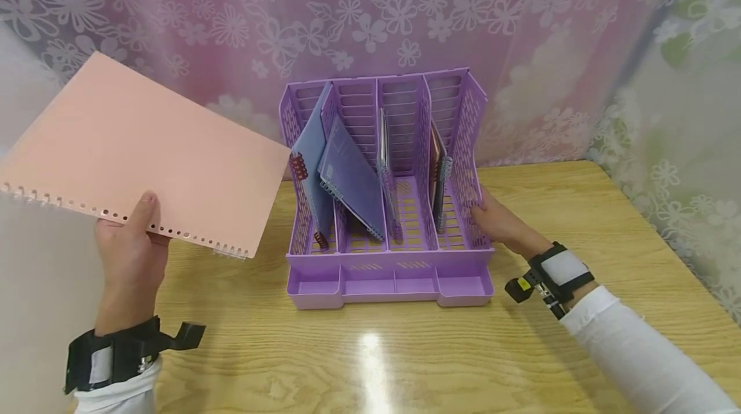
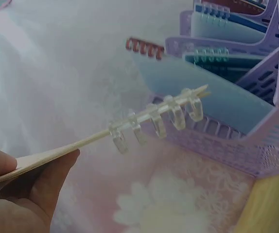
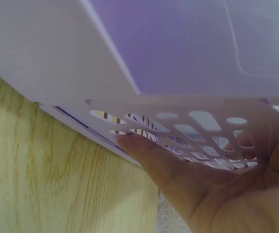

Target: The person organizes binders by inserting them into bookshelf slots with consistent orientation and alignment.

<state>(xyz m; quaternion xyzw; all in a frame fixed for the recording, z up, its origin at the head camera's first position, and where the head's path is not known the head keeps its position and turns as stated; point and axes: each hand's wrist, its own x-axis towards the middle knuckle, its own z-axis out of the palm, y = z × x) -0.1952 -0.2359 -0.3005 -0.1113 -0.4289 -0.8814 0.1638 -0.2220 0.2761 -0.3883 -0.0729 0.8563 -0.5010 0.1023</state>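
Note:
My left hand [image 1: 132, 247] pinches a large pink ring-bound notebook [image 1: 150, 150] by its holed edge, thumb on the cover and fingers beneath. The notebook is raised to the left of a purple desk file rack [image 1: 390, 261], its right corner overlapping the rack's left edge in the head view. Clear plastic rings [image 2: 156, 119] line the notebook's edge. At the rack's right side, my right hand [image 1: 500, 224] grips the perforated wall [image 3: 205, 121], its thumb against the outer face. Skin shows through some of the wall's holes; the other fingers are mostly hidden.
A light blue notebook [image 1: 312, 170] tilts in the left slot, a dark blue notebook [image 1: 353, 173] leans in the second. Thin notebooks stand in the third and right slots. A shallow tray [image 1: 370, 287] fronts the rack. The wooden table [image 1: 260, 350] meets a floral curtain [image 1: 370, 9] behind.

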